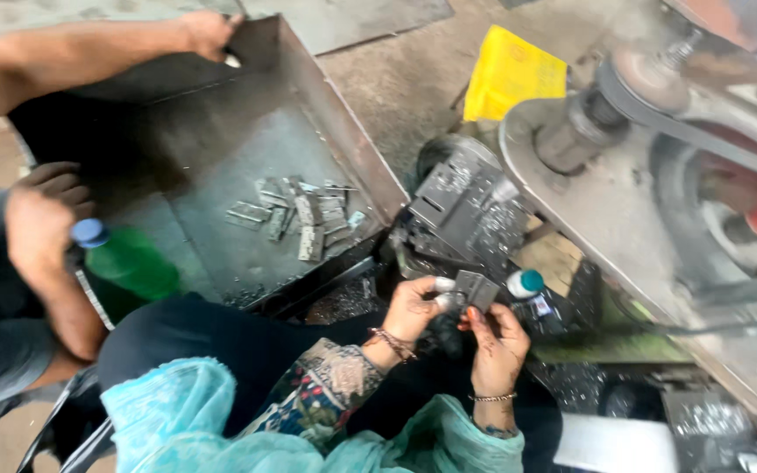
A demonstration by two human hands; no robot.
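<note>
Turquoise cloth and a patterned sleeve fill the bottom of the view, and just beyond them both hands meet over one small grey metal hinge plate. Its near edge is pinched by the left hand with capped fingertips; the right hand supports it from below, fingers curled up against its underside. It sits just in front of the dark press tooling of a belt-driven machine, close to a white-and-teal capped bottle.

Judging from this, the step is offering the plate to the tooling. Doing it well likely means keeping the plate flat and square to the die, gripping only its outer edge so the fingertips sit clear of the tooling, and staying well away from the spinning belt pulley.

To the left, a co-worker's hand grips the rim of a rusty steel tray holding a loose heap of similar hinge plates; their other hand rests beside a green bottle. A yellow cloth lies on the floor beyond
</note>
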